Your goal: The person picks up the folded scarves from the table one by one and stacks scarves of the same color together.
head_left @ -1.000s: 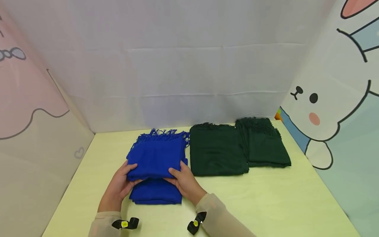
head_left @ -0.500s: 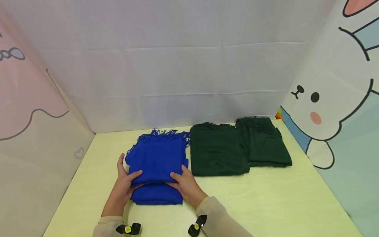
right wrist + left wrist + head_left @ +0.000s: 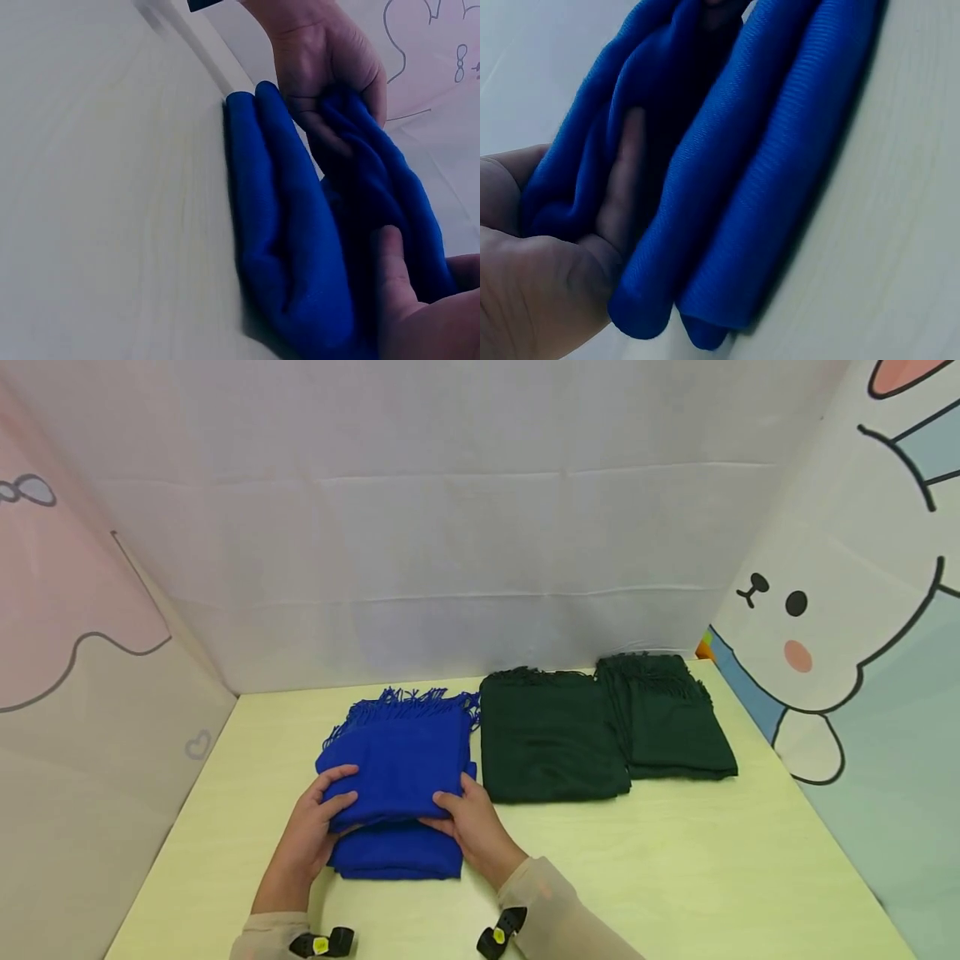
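A folded blue fringed scarf (image 3: pixel 397 760) lies over another blue folded layer (image 3: pixel 397 853) on the table's left half. Its fringe points to the back wall. My left hand (image 3: pixel 311 827) grips the near left corner of the upper fold, thumb on top and fingers beneath. At the near right corner my right hand (image 3: pixel 476 827) pinches the same fold between thumb and fingers. In the left wrist view the upper cloth (image 3: pixel 592 142) is raised off the lower folds (image 3: pixel 750 165), with a finger in the gap. The right wrist view shows both hands on the raised blue cloth (image 3: pixel 390 180).
Right of the blue scarf lies a folded dark green scarf (image 3: pixel 555 743), and a second green scarf (image 3: pixel 675 727) overlaps its right edge. A pale wall (image 3: pixel 450 543) closes off the back of the yellowish table (image 3: pixel 690 860). Printed side panels (image 3: pixel 840 635) flank it.
The near edge of the upper blue fold has come slightly toward me. My left hand's fingers lifted off its side, then settled onto its top. The green scarves stay put.
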Available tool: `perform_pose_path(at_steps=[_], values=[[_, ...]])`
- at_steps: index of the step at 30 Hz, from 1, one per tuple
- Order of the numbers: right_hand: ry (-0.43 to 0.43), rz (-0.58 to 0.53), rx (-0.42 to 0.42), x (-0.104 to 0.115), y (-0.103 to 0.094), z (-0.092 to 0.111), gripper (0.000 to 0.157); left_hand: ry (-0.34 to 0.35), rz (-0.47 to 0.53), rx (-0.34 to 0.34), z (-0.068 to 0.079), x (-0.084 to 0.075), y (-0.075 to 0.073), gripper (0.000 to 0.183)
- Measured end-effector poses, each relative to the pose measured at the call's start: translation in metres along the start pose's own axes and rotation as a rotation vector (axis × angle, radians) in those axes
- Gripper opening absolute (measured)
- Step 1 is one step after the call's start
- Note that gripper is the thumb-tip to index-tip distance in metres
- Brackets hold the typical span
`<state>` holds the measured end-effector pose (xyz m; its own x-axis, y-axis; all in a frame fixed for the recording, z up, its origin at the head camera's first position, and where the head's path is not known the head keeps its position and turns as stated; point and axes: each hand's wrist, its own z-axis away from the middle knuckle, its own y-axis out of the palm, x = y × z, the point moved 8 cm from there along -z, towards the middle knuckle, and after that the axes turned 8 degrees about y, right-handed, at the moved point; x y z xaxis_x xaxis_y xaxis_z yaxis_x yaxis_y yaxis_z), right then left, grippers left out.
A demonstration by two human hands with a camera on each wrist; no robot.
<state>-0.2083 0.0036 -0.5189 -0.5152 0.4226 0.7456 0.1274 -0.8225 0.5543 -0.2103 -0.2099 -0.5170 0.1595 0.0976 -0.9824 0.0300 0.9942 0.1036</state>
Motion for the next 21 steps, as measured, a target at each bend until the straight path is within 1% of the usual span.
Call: perform_pose_path(at_steps=[3,5,8,10,12,16,21], values=[[0.021,0.024,-0.018,-0.001,-0.001,0.001,0.056,-0.006,-0.022,0.023,0.001,0.004,0.0,0.052],[0.052,0.055,-0.026,-0.003,-0.003,0.001,0.055,-0.001,-0.086,0.05,0.002,0.006,0.0,0.055],[0.102,0.116,-0.037,-0.005,-0.005,0.001,0.055,0.018,-0.21,0.088,0.004,0.008,0.0,0.059],[0.114,0.162,-0.043,-0.004,-0.007,0.001,0.056,0.037,-0.285,0.1,0.005,0.006,0.0,0.059],[0.112,0.196,-0.056,-0.001,-0.008,0.001,0.058,0.051,-0.327,0.108,0.006,0.004,0.003,0.058],[0.094,0.253,-0.087,0.004,-0.011,0.002,0.063,0.068,-0.385,0.106,0.007,0.0,0.008,0.052],[0.087,0.301,-0.101,0.002,-0.017,0.002,0.063,0.08,-0.436,0.069,0.009,-0.001,0.009,0.051]])
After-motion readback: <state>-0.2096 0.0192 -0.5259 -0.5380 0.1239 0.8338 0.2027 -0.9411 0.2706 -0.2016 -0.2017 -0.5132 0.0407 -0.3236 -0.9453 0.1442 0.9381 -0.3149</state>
